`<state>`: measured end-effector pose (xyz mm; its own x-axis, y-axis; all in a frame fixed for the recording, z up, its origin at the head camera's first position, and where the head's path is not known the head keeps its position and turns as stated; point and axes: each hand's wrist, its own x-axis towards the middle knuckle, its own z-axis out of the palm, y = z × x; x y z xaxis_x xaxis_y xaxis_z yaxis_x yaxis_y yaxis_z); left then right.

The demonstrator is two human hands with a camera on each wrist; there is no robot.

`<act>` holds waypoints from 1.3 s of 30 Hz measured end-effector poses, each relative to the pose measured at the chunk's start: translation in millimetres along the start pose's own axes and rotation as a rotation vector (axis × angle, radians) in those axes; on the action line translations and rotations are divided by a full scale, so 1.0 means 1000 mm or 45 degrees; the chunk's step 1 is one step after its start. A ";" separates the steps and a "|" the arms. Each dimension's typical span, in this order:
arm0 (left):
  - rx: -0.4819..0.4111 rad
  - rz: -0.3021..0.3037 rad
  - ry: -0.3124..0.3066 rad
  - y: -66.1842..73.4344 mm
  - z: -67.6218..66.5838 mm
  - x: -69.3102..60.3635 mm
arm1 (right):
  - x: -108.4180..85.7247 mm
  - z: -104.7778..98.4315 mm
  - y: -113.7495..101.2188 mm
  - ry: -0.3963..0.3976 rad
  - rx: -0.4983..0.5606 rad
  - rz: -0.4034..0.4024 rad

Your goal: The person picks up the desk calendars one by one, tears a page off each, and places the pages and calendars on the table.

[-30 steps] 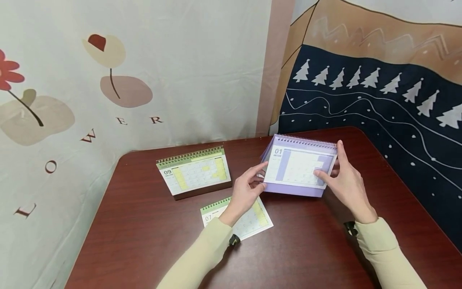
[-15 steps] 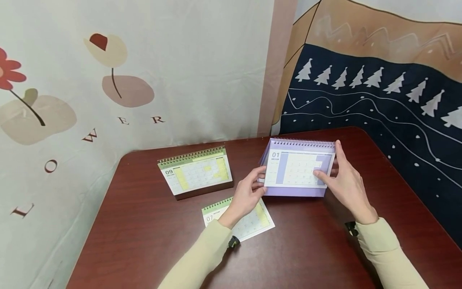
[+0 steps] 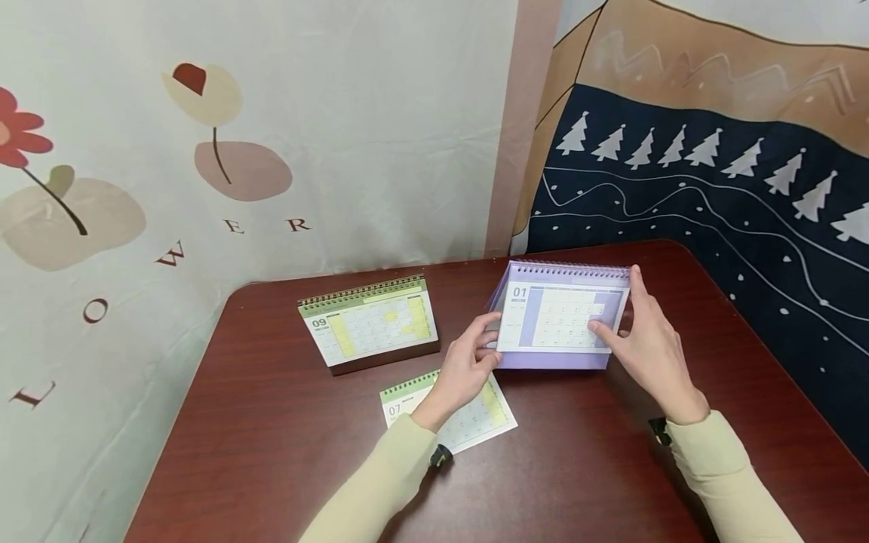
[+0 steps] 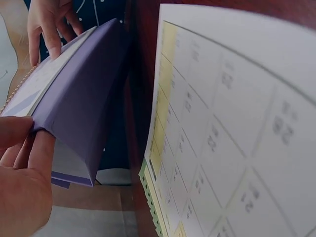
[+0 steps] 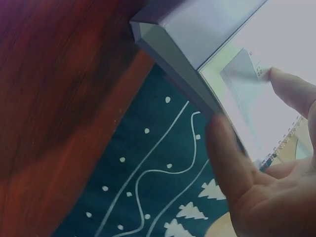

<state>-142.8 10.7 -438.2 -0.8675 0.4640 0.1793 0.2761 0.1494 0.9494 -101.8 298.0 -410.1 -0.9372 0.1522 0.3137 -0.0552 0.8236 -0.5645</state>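
Note:
A purple desk calendar (image 3: 563,357) showing 01 stands like a tent at the table's right back. The left hand (image 3: 463,369) pinches its lower left edge, the thumb in front and fingers behind the front panel, as the left wrist view shows (image 4: 24,182). At the calendar's right side the right hand (image 3: 648,343) holds it, thumb on the page and the other fingers at the side edge and behind; the right wrist view shows that thumb on the page (image 5: 237,98). Under the left forearm lies a loose green-topped 07 page (image 3: 475,422), partly covered.
A green calendar (image 3: 373,324) showing 09 stands to the left on the dark red table (image 3: 271,452). Behind the table hang a pale flower-print cloth (image 3: 380,151) and a dark blue cloth with white trees (image 3: 713,196).
The purple calendar has levelled out and shifted slightly left and down, with both hands still on it. In the last half second there is hardly any movement.

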 end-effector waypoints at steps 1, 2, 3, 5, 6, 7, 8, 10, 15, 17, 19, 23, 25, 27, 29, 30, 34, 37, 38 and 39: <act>-0.009 -0.003 0.002 0.000 0.000 0.000 | -0.001 0.001 -0.001 0.024 -0.024 -0.018; -0.018 -0.004 0.003 0.000 0.000 0.000 | -0.001 0.002 -0.002 0.048 -0.046 -0.038; -0.023 -0.004 0.006 0.001 0.000 0.000 | -0.002 0.003 -0.003 0.073 -0.065 -0.060; -0.025 -0.004 0.016 0.001 0.001 0.000 | -0.004 0.005 -0.006 0.114 -0.085 -0.097; -0.026 -0.003 0.021 0.001 0.001 0.000 | -0.005 0.006 -0.007 0.136 -0.098 -0.115; -0.025 -0.002 0.026 0.001 0.001 -0.001 | -0.006 0.006 -0.009 0.158 -0.111 -0.129; -0.026 0.000 0.030 0.001 0.001 -0.001 | -0.007 0.007 -0.010 0.177 -0.124 -0.139; -0.027 0.000 0.034 0.001 0.001 -0.001 | -0.009 0.009 -0.013 0.213 -0.149 -0.156; -0.038 -0.009 0.033 0.001 0.002 -0.002 | -0.012 0.015 -0.021 0.188 -0.162 -0.234; -0.045 -0.016 0.034 0.001 0.002 -0.002 | -0.014 0.019 -0.024 0.145 -0.142 -0.295; -0.050 -0.018 0.036 0.002 0.002 -0.002 | -0.016 0.023 -0.026 0.113 -0.120 -0.368; -0.062 -0.010 0.036 0.001 0.003 -0.002 | -0.018 0.030 -0.030 0.078 -0.089 -0.509; -0.067 -0.003 0.032 0.002 0.003 -0.002 | -0.018 0.033 -0.033 0.061 -0.102 -0.560; -0.070 0.005 0.029 0.002 0.003 -0.002 | -0.017 0.036 -0.035 0.045 -0.113 -0.598; -0.073 0.010 0.026 0.002 0.003 -0.002 | -0.017 0.038 -0.037 0.031 -0.131 -0.624; -0.074 0.015 0.026 0.002 0.003 -0.002 | -0.017 0.039 -0.038 0.023 -0.140 -0.637; -0.076 0.007 0.022 0.003 0.002 -0.002 | -0.016 0.042 -0.042 -0.007 -0.163 -0.664; -0.080 -0.007 0.017 0.003 0.001 -0.003 | -0.015 0.044 -0.044 -0.023 -0.183 -0.675; -0.080 -0.011 0.014 0.003 0.001 -0.003 | -0.015 0.045 -0.044 -0.025 -0.190 -0.679; -0.080 -0.012 0.012 0.003 0.001 -0.003 | -0.015 0.046 -0.044 -0.026 -0.195 -0.682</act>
<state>-138.5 10.5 -435.9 -0.8741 0.4543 0.1721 0.2415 0.0988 0.9654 -101.1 234.4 -424.5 -0.7983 -0.3190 0.5107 -0.4766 0.8532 -0.2119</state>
